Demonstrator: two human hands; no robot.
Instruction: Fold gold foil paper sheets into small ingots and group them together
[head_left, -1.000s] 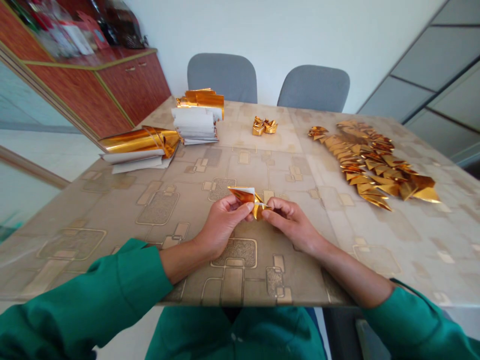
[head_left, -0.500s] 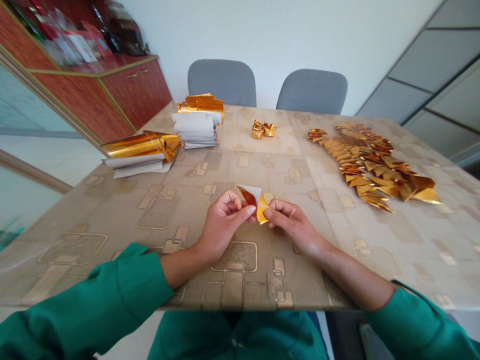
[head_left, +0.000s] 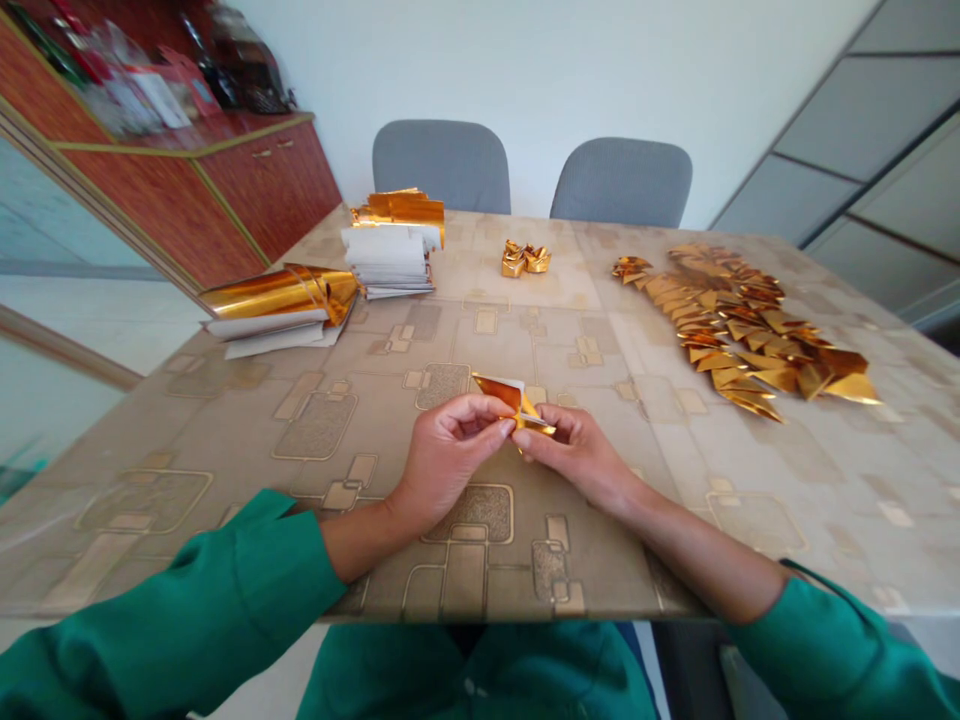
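A small piece of gold foil paper (head_left: 498, 390), white on its back, is held just above the table near the front edge. It is partly folded, with one flap standing up on the left and another bent out on the right. My left hand (head_left: 459, 440) pinches it between thumb and forefinger at the lower middle. My right hand (head_left: 574, 447) grips the right part, its thumb in front and its other fingers behind, partly hidden. Both hands' fingertips nearly meet at the fold.
Rolled gold foil sheets (head_left: 281, 292) and a stack of white-backed sheets (head_left: 390, 260) stand at the left. Folded gold foil pieces (head_left: 526, 258) sit at the back middle. A long pile of folded pieces (head_left: 739, 325) lies at the right. Two grey chairs (head_left: 442, 165) stand behind the table (head_left: 315, 530).
The right part of the foil paper has been bent down and outward. My right thumb has moved left toward my left thumb; both hands keep their hold.
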